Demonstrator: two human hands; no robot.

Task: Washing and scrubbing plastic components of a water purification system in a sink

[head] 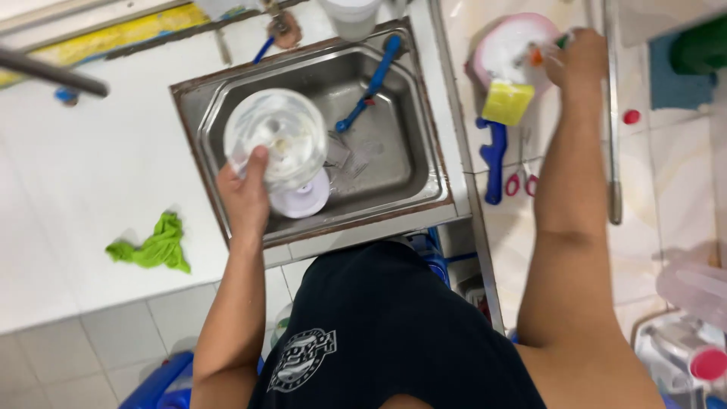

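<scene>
The left hand (244,189) pinches the rim of a clear glass bowl (274,138) over the steel sink (394,163) while the right hand (577,59) closes around a small brush (539,51) beside the yellow sponge (507,102); a 1-handed wet grip may let the bowl slip.

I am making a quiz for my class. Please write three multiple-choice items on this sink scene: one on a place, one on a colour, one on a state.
1. Where does the crumpled cloth lie?
A in the sink
B on the white counter left of the sink
C on the floor

2. What colour is the sponge?
A yellow
B red
C black

3. What does the left hand do?
A hangs free
B holds a clear glass jar over the sink
C presses the cloth

Key: 1 B, it lies on the counter; 2 A, plainly yellow; 3 B, the grip closes on the jar above the sink.
</scene>
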